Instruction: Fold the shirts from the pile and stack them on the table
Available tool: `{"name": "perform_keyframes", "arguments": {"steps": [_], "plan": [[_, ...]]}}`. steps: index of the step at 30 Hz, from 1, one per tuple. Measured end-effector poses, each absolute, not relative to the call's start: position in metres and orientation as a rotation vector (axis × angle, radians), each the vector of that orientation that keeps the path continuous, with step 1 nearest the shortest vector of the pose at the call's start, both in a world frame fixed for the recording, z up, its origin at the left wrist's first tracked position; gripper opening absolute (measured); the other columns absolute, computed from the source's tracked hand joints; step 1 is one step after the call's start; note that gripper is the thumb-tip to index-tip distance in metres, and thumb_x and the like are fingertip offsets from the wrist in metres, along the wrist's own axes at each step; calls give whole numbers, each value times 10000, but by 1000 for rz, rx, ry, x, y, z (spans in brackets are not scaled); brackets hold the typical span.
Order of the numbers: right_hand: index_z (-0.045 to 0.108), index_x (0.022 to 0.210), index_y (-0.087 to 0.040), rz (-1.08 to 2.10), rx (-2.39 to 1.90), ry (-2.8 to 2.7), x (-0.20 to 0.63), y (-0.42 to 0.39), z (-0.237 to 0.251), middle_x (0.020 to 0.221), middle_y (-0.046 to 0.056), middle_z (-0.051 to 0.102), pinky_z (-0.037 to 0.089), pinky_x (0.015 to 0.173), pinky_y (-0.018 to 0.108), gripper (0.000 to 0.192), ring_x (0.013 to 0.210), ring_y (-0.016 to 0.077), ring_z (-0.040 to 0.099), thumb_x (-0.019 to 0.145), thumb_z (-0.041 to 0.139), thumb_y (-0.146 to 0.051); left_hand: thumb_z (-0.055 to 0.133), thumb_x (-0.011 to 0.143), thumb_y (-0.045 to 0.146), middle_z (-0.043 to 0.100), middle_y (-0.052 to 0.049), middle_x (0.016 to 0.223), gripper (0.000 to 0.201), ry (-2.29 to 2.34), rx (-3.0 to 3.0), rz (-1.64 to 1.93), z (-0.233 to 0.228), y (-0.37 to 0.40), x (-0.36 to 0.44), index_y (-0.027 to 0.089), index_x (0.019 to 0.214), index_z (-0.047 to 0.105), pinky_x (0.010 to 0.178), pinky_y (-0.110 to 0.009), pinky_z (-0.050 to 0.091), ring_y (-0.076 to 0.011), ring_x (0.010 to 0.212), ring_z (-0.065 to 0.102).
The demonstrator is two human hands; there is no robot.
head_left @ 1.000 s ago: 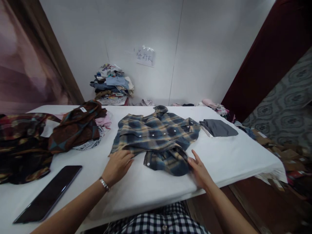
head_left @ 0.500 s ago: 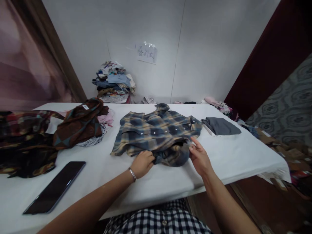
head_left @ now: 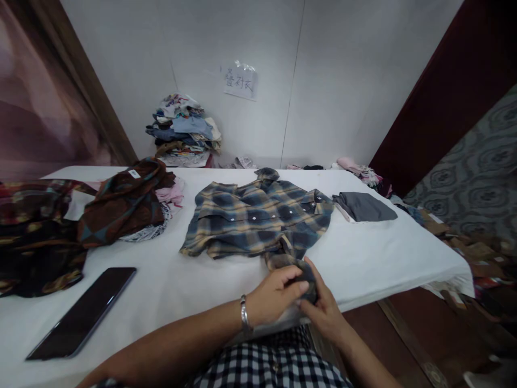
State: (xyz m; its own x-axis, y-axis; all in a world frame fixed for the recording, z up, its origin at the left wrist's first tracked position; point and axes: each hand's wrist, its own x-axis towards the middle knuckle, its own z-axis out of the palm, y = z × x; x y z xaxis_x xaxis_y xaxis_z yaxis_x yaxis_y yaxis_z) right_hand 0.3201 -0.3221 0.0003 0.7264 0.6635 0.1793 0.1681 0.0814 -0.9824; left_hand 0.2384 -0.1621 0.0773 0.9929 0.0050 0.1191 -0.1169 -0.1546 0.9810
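A blue and tan plaid shirt (head_left: 254, 218) lies spread on the white table (head_left: 371, 258), collar toward the wall. One sleeve trails toward me to the table's near edge. My left hand (head_left: 274, 296) and my right hand (head_left: 321, 307) meet there, both pinching the sleeve's cuff (head_left: 297, 267) between fingers and thumbs. A bracelet sits on my left wrist.
A dark phone (head_left: 83, 311) lies at the near left. Brown and dark patterned garments (head_left: 121, 205) are heaped at the left. A folded grey garment (head_left: 363, 207) lies at the right. A stack of clothes (head_left: 183, 129) stands by the wall, under a paper sign (head_left: 240, 81).
Both hands have left the shirt's lower hem, gathered the sleeve and drawn its cuff toward me to the near table edge, where they now close on it together.
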Motion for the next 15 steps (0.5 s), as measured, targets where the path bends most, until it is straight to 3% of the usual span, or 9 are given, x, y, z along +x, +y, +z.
{"name": "perform_keyframes", "arguments": {"steps": [2,4,8,13,15], "plan": [[655,1147,-257,408,-1416,-593,330,-322,12,1164,61,668,476,960,425,437,1100,263,599,724,734,-336,552,839,352,664,-86,1080,326,-273,1864,239,78,-162,238,156,1093,609,848,-310,473,-186,956,599],[709,975,-238,403,-1294,-446,343,-330,28,957,45,728,536,850,401,286,913,241,667,709,743,-337,566,850,337,633,-96,1195,382,-343,2044,402,74,-148,232,190,1202,559,923,-330,456,-195,1066,579],[703,906,-292,197,-1089,-250,365,-359,61,798,-1,729,569,690,338,282,751,212,689,634,776,-317,519,881,289,662,-95,1093,258,-40,2576,544,41,-95,212,205,1107,611,892,-382,467,-224,1026,586],[689,883,-290,26,-1093,-246,380,-375,85,724,-9,695,548,692,365,319,726,218,672,573,762,-271,569,837,334,607,-149,1154,378,567,2989,410,-3,-41,195,153,1168,584,873,-454,442,-304,1053,557],[695,834,-266,-16,-1106,-304,382,-375,91,719,6,672,525,688,392,279,724,225,643,563,746,-309,541,844,319,619,-145,1082,303,664,3035,362,-7,-31,194,144,1078,620,851,-445,441,-302,1022,562]]}}
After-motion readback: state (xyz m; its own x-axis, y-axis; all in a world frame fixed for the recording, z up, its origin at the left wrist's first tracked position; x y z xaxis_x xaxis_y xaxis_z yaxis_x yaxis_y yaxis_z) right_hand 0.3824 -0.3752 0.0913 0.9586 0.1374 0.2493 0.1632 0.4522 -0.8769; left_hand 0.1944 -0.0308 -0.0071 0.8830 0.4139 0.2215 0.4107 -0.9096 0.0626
